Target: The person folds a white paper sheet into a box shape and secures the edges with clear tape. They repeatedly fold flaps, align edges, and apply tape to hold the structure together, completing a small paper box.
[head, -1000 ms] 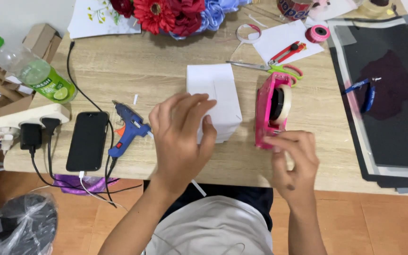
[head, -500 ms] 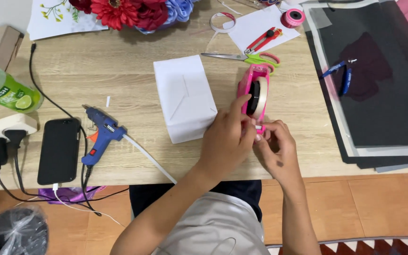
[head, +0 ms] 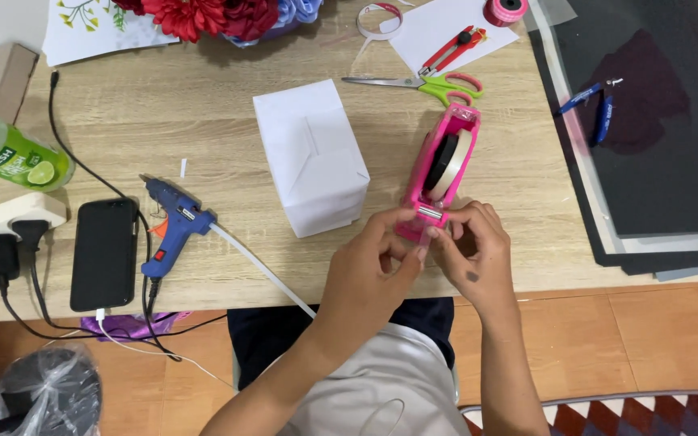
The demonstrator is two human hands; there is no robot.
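My arms are bare to the elbow and past — no sleeves, no watch, no rings. A small dark mark sits on my right hand [head: 478,258]. I wear a light grey top and dark trousers — nothing else shows.

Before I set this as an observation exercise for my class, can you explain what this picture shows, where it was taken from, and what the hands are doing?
There is no machine here: a person wears a camera on the head, so the single picture looks down at their own two bare hands over a pale wooden table. Both the left hand and the right hand meet at the near end of a pink plastic tape dispenser, fingers pinching at its cutter. Beside it stands a box wrapped in white paper. Further left lie a blue hot glue gun and a black phone. Beyond the dispenser are green-handled scissors and a red utility knife. Black card sheets lie on the right.
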